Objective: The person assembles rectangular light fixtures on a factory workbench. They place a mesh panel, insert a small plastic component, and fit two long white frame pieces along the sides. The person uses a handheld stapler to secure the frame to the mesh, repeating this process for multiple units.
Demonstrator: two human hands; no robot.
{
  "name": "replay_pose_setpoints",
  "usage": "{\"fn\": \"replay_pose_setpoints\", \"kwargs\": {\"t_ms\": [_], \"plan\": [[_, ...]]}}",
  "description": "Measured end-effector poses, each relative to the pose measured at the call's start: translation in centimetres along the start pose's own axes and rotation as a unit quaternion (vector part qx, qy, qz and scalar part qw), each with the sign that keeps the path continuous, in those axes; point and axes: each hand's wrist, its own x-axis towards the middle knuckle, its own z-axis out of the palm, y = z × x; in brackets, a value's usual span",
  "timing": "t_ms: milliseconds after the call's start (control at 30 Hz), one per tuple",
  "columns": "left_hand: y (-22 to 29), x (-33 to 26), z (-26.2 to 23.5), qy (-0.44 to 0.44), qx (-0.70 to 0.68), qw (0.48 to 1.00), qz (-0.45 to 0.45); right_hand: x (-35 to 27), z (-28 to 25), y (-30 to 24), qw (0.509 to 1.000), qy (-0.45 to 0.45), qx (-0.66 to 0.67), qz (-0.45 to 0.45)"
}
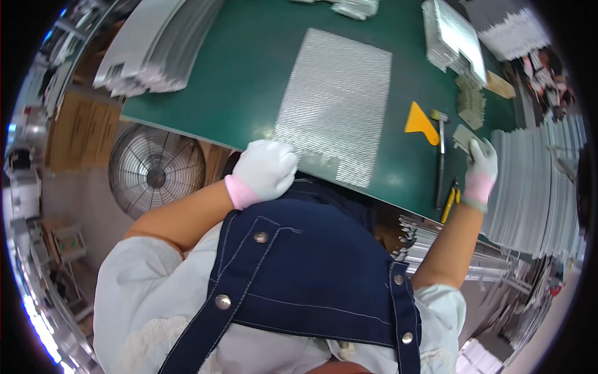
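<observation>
The left hand (268,169) is curled into a fist at the near edge of the counter (243,93), beside the textured silver sheet (336,100). The right hand (481,168) is at a small pale plate (463,137); whether gripping, I cannot tell. Open green flanks the sheet on 2 sides, wider leftward than toward the yellow scraper (421,124).

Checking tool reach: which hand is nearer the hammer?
Right. The right hand is just right of the hammer, fingers at a small pale plate; the left hand is farther off to its left, by the silver sheet's near-left corner.
</observation>
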Motion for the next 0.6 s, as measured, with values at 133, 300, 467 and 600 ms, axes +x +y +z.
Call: {"fn": "replay_pose_setpoints", "kwargs": {"t_ms": [133, 300, 467, 600], "plan": [[0.8, -2.9, -0.2, 0.142, -0.046, 0.988, -0.03, -16.2, 5.0, -3.0, 0.932, -0.226, 0.28, 0.05], [1.2, -4.2, 0.4, -0.089, -0.449, 0.764, -0.456, -27.2, 9.9, 0.3, 0.836, -0.328, 0.266, 0.35], [0.8, -2.9, 2.3, -0.059, -0.549, 0.661, -0.508, -27.3, 12.8, 1.9, 0.815, -0.377, 0.253, 0.359], [0.7, -3.7, 3.2, -0.018, -0.58, 0.658, -0.48, -27.0, 14.1, 3.2, 0.808, -0.4, 0.235, 0.364]]}}
